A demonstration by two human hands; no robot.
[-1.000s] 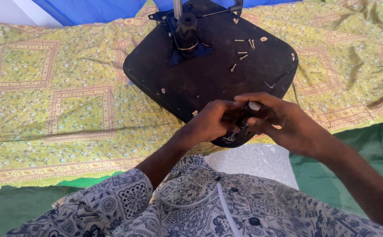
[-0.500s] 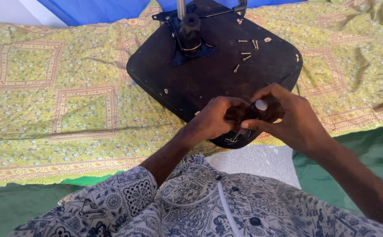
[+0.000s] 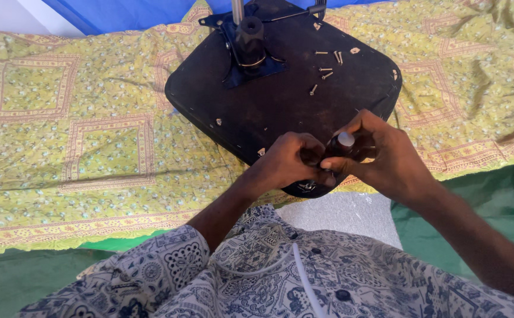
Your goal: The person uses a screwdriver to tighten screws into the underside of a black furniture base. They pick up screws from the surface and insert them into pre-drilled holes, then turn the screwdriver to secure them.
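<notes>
**Both hands closed on a small dark part at the seat's near edge**

Upturned black chair seat [image 3: 304,112] lay underside up on a yellow-green patterned bedspread [image 3: 80,135], at 12 o'clock from the hands. Black metal mounting plate [image 3: 246,50] with a short dark post rising from it sat at the seat's 11 o'clock; a grey rod stood behind the post, cut off by the top edge. Loose screws [image 3: 326,72] scattered on the seat's underside at about 1 o'clock, well apart from the hands.

Left hand [image 3: 292,160] curled shut at the seat's 6 o'clock edge, fingers folded in on a small dark part [image 3: 338,147]. Right hand [image 3: 380,156] just beside, touching the left, thumb and fingers pinched together on the same part. Pale round end of the part showed between the right thumb and forefinger. Rest of the part hidden by the fingers; kind not told. Whether it was fixed to the seat could not be told.

Blue sheet [image 3: 133,12] at the far edge, 11 o'clock. Green cloth [image 3: 504,200] at 4 o'clock and along the near left. Grey floor patch [image 3: 345,215] below the hands at 6 o'clock. Patterned blue-and-white shirt [image 3: 257,277] across the bottom of the view.
</notes>
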